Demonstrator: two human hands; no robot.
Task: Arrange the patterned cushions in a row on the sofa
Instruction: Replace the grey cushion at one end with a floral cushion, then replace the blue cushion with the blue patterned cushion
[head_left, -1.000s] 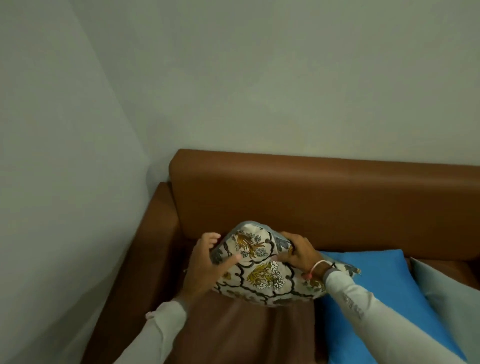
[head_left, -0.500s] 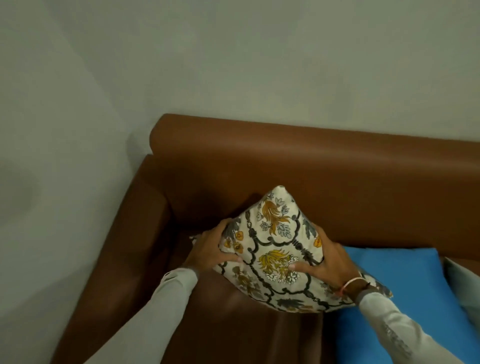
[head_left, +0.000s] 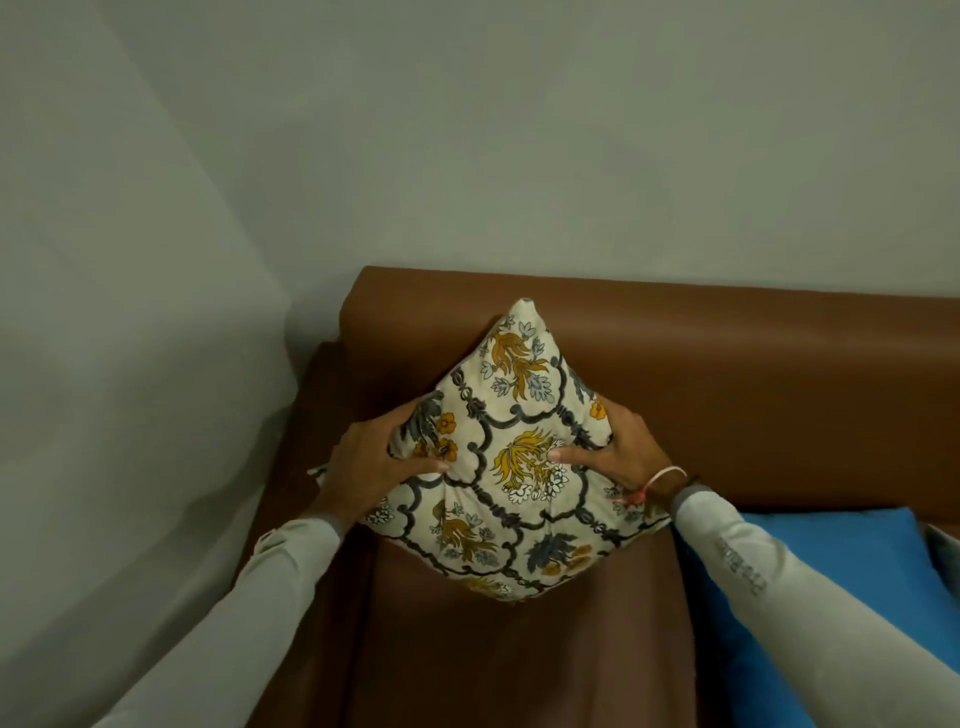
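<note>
A cream patterned cushion (head_left: 511, 499) with yellow flowers and grey trellis lines stands on one corner like a diamond at the left end of the brown sofa (head_left: 727, 374). Its top corner leans against the backrest. My left hand (head_left: 376, 460) grips its left side and my right hand (head_left: 621, 449) grips its right side, thumbs pressed into the front. The cushion's left corner is partly hidden behind my left hand.
A plain blue cushion (head_left: 841, 587) lies flat on the seat to the right, under my right sleeve, with a pale grey cushion edge (head_left: 945, 551) beyond it. The sofa's left armrest (head_left: 306, 415) sits against the grey corner walls.
Both hands have turned the patterned cushion from lying low on the seat to standing upright on a corner against the backrest. The view has moved closer and lower.
</note>
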